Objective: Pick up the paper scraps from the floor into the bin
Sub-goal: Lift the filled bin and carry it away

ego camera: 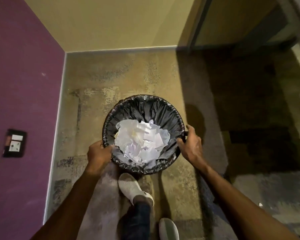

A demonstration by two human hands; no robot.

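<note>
Both hands hold the round bin lined with a black plastic bag point(164, 110) by its rim: our left hand point(98, 154) curls over the near-left edge, our right hand point(190, 144) over the right edge. The crumpled white paper scraps point(141, 142) lie heaped inside (the mottled brown floor point(111, 80) shows none). We judge a level, two-sided carry keeps them in.

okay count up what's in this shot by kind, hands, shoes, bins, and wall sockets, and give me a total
Hands: 2, the left hand and right hand, both gripping the bin rim
Shoes: 2, one and another
Bins: 1, the bin, holding paper scraps
Wall sockets: 1
Total: 6
</note>
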